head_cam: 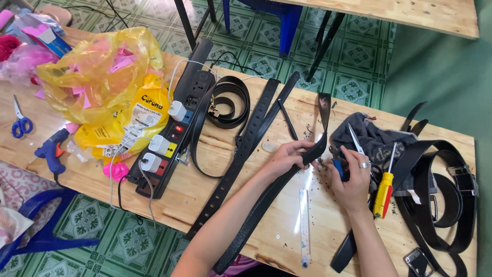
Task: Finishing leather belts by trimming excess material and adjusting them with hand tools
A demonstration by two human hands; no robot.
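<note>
Clearly, left of the yellow screwdriver (383,194), the left hand (287,156) pinches the black belt (266,197) shut; the right hand (351,179), also left of it, closes around blue-handled scissors (342,163). Slack leather could slip, nicking fingers.

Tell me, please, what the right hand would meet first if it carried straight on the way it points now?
Probably the grey cloth. The right hand holds blue-handled scissors whose tips already point up onto it, with the black belt just to its left. Depth is hard to judge.
</note>
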